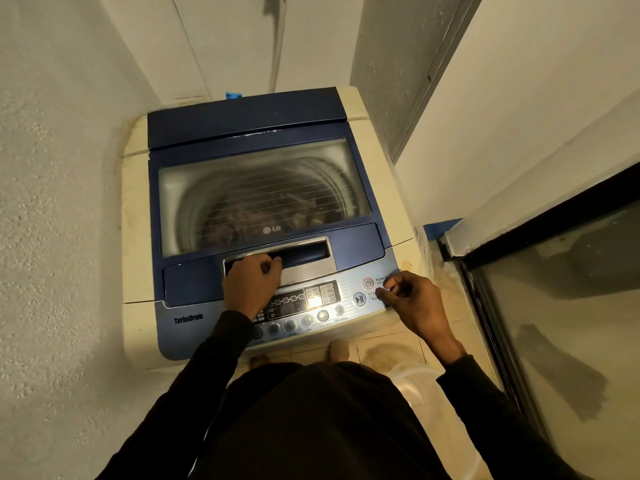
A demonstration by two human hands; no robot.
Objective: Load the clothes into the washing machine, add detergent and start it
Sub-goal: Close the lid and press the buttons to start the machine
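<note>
A cream and blue top-loading washing machine (136,216) stands in front of me with its blue lid (263,123) down. Through the lid's window the clothes (242,216) show dimly in the drum. My left hand (251,280) rests on the lid's handle recess (304,252) with its fingers curled into it. My right hand (414,301) hovers loosely curled over the right end of the control panel (311,303), fingertips beside the power button (367,283) and the start/pause button (359,299). The panel display is lit. No detergent container is in view.
The machine sits in a narrow nook between a rough white wall (52,202) on the left and a wall corner (519,116) on the right. A dark-framed glass door (571,306) is at the right. Tiled floor (388,351) lies below the machine's front.
</note>
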